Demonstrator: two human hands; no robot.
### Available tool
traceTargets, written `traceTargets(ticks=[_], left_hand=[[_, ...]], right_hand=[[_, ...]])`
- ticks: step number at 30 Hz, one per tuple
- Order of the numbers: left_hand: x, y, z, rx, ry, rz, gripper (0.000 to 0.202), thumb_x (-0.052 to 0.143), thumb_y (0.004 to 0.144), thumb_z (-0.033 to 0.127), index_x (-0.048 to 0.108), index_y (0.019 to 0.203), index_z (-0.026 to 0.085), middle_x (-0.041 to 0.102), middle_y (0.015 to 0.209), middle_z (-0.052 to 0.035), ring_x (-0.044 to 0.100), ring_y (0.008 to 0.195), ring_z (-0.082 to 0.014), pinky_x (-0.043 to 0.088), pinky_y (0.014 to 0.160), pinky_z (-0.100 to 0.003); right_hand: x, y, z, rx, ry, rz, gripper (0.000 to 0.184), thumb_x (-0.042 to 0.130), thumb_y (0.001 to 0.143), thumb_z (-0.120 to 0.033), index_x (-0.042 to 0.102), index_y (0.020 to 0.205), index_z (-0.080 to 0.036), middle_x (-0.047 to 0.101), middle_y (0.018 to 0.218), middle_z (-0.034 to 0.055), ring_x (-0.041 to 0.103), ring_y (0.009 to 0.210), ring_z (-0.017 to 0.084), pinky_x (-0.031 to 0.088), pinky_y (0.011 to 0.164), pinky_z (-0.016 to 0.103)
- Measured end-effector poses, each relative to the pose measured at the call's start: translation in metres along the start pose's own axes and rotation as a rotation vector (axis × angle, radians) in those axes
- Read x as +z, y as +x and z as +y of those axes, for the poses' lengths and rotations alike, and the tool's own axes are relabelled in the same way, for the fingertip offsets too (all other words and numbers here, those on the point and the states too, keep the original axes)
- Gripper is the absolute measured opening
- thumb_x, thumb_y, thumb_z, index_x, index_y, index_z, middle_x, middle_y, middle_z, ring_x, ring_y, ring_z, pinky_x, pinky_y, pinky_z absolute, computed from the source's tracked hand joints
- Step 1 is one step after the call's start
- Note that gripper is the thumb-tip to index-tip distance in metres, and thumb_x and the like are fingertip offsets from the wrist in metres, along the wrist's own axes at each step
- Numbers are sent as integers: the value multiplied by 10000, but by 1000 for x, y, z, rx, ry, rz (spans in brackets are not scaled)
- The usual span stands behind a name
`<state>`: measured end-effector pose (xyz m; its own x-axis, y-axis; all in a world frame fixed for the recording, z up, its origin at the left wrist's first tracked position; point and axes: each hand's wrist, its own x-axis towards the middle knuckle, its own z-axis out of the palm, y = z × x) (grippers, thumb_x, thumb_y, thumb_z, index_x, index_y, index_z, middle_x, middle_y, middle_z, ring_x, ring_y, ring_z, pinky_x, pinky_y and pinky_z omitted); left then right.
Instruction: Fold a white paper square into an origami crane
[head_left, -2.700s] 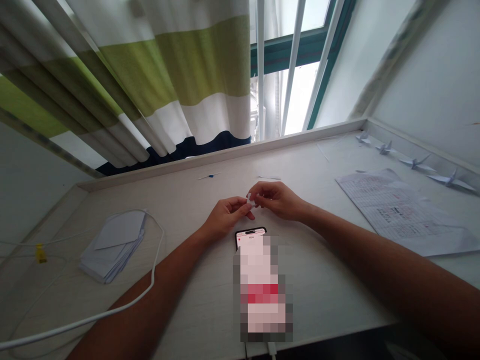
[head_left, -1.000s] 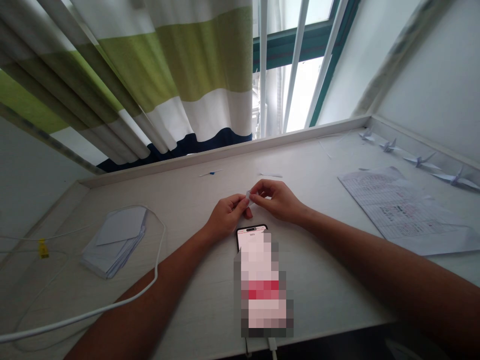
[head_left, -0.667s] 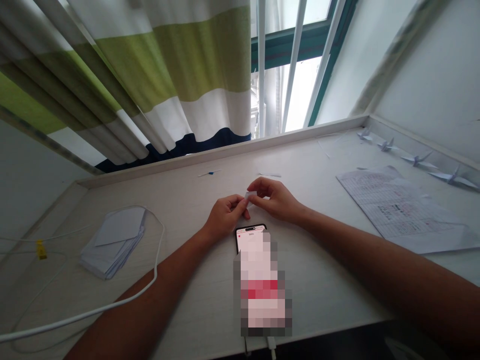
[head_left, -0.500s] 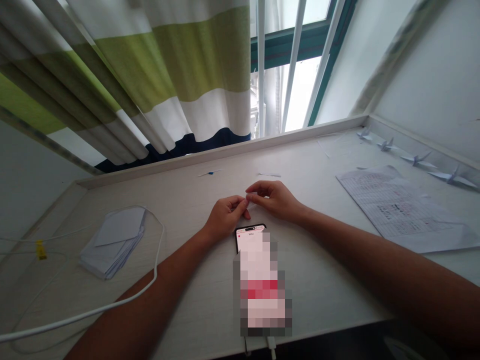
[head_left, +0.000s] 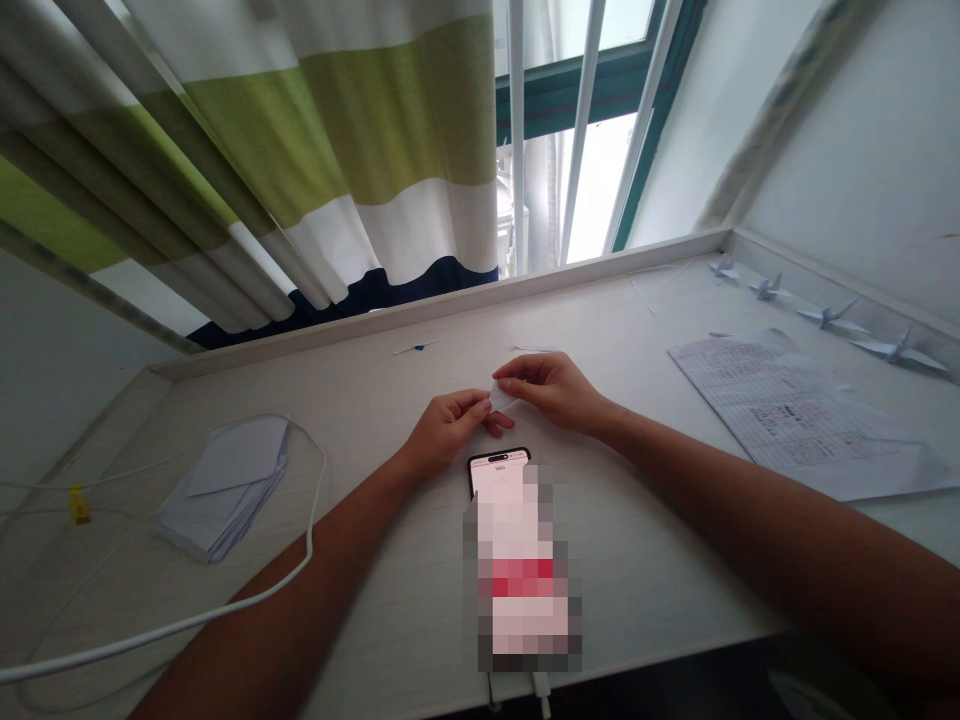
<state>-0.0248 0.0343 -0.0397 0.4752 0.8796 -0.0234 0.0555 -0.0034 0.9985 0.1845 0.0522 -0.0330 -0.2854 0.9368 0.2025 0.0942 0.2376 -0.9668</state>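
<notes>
I have my left hand (head_left: 448,428) and right hand (head_left: 561,390) pinched closed on one paper (head_left: 501,397); one phone (head_left: 517,540) lies just short of that grip, four paper birds (head_left: 827,318) well right.

White desk (head_left: 405,590), phone (head_left: 517,545), paper stack (head_left: 223,485), marked sheets (head_left: 795,420), folded paper cranes (head_left: 828,318)

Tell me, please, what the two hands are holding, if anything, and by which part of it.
A small white piece of paper: the left hand pinches it at its left edge, the right hand along its upper right side.
</notes>
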Motion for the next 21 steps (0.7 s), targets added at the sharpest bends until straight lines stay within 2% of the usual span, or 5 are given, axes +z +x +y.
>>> traceTargets(ticks=[7,12,18,21], left_hand=[[1,2,-3,-10,-5,-12,421,703,895,528,728,1046,136,815,918,-111,746,782,-215,549,878,-373],[2,2,-1,-19,38,26,415,682,903,552,722,996,149,811,844,-93,753,768,-223,560,852,-374],[4,0,-1,-26,3,32,417,719,879,552,688,973,147,819,898,-115,761,779,-220,565,854,-384],[2,-1,-2,-34,-11,18,388,731,884,521,674,961,145,820,927,-125,770,813,-224,564,884,-394]], right_hand=[[-5,1,-2,26,3,-47,303,617,818,-213,825,1037,-181,788,909,46,692,786,176,565,758,319],[-7,1,-3,27,17,-87,394,597,769,-156,816,1095,-186,794,945,48,703,799,180,567,784,332],[-5,1,-2,-51,-46,-87,309,705,828,-266,812,1108,-189,799,992,78,720,909,218,567,796,344],[-3,0,-2,-61,-51,-98,305,709,852,-296,806,1119,-186,799,972,81,721,883,216,567,772,345]])
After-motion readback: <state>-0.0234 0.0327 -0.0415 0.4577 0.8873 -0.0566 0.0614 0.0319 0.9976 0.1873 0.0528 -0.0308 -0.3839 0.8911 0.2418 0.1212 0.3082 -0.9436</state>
